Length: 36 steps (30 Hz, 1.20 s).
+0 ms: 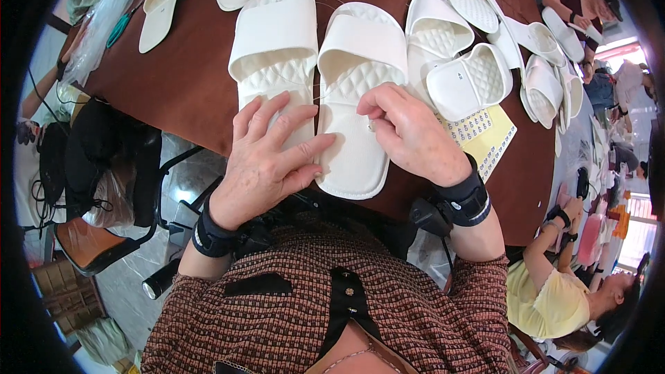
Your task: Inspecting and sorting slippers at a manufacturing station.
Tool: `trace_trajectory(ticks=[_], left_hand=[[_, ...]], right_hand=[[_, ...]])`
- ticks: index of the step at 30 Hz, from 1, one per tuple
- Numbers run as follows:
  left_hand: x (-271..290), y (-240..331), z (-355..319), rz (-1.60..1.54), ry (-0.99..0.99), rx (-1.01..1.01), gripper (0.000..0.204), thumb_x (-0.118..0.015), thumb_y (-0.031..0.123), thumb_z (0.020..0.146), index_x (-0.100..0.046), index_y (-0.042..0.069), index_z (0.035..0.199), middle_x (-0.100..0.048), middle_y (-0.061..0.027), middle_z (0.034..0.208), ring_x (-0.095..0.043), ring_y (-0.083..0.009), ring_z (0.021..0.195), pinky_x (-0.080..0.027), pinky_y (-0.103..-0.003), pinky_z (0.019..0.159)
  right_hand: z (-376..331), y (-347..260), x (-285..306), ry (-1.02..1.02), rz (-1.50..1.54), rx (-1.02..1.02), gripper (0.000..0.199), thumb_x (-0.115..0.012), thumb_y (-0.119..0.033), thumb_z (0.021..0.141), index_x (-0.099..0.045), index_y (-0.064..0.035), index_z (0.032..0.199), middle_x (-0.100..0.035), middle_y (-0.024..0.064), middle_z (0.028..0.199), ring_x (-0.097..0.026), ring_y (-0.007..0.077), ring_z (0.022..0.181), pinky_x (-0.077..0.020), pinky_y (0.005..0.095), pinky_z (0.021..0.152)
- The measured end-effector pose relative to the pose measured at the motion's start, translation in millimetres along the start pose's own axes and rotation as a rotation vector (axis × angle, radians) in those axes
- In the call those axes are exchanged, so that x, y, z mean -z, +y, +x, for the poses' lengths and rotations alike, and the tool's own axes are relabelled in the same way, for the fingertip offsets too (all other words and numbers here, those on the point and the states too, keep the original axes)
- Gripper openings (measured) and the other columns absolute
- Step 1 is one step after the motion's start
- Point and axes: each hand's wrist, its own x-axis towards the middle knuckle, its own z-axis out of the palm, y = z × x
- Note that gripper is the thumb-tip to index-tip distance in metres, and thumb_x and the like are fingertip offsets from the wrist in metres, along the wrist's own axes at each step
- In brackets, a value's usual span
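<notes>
Slipper point(357, 107) light, soft foam; your left hand point(267, 159) flat, open on heel; right hand point(409, 131) pinches, maybe thread, near strap.

Two white slide slippers lie side by side, soles down, on the brown counter point(187, 83), toes pointing away from its near edge. The left slipper point(275, 48) has a broad smooth strap and a quilted diamond-pattern footbed; its heel sits under the left hand point(267, 159). The right slipper point(357, 97), of the same make, touches it along the inner side, its heel reaching the counter's near edge, beneath the right hand point(409, 131).
</notes>
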Motion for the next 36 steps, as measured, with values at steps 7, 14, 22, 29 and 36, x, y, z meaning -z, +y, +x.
trace_trajectory(ticks=[7, 14, 22, 29, 36], left_hand=[[-1, -1, 0, 0.021, 0.017, -0.026, 0.041, -0.076, 0.030, 0.077, -0.071, 0.027, 0.118, -0.057, -0.0035, 0.132, -0.047, -0.0332, 0.131, -0.030, -0.053, 0.111], [-2, 1, 0, 0.032, 0.033, -0.050, 0.045, -0.078, 0.026, 0.073, -0.073, 0.022, 0.118, -0.057, -0.0068, 0.135, -0.045, -0.0351, 0.132, -0.030, -0.052, 0.112], [-4, -1, -5, 0.032, 0.043, -0.062, 0.046, -0.077, 0.024, 0.075, -0.071, 0.021, 0.121, -0.056, -0.0057, 0.136, -0.045, -0.0346, 0.132, -0.030, -0.051, 0.112], [-8, -4, -10, 0.047, 0.090, -0.079, 0.043, -0.075, 0.025, 0.078, -0.070, 0.022, 0.121, -0.057, -0.0046, 0.133, -0.046, -0.0324, 0.131, -0.030, -0.048, 0.110], [-14, -6, -8, 0.073, 0.157, -0.121, 0.041, -0.074, 0.026, 0.081, -0.069, 0.022, 0.121, -0.058, -0.0039, 0.131, -0.048, -0.0310, 0.129, -0.032, -0.047, 0.108]], right_hand=[[0, 3, 1, 0.031, 0.011, 0.005, 0.016, -0.051, 0.001, 0.089, -0.056, -0.0011, 0.104, -0.062, 0.0170, 0.097, -0.064, 0.0347, 0.091, -0.0516, 0.0408, 0.081], [1, 17, 3, 0.066, 0.300, -0.050, 0.021, -0.052, 0.002, 0.088, -0.056, 0.0005, 0.108, -0.061, 0.0063, 0.090, -0.058, 0.0138, 0.078, -0.0490, 0.0277, 0.071], [-4, -5, 10, 0.134, 0.180, 0.002, 0.021, -0.046, 0.003, 0.089, -0.058, 0.0004, 0.107, -0.066, 0.0093, 0.088, -0.064, 0.0191, 0.079, -0.0525, 0.0316, 0.075], [-30, -34, 2, 0.177, -0.164, 0.079, 0.023, -0.047, 0.005, 0.084, -0.058, -0.0006, 0.103, -0.066, 0.0152, 0.092, -0.064, 0.0351, 0.085, -0.0529, 0.0401, 0.079], [-51, -19, -41, 0.333, -0.764, 0.312, 0.022, -0.054, -0.011, 0.083, -0.057, -0.0038, 0.104, -0.060, 0.0086, 0.102, -0.059, 0.0230, 0.095, -0.0485, 0.0348, 0.080]])
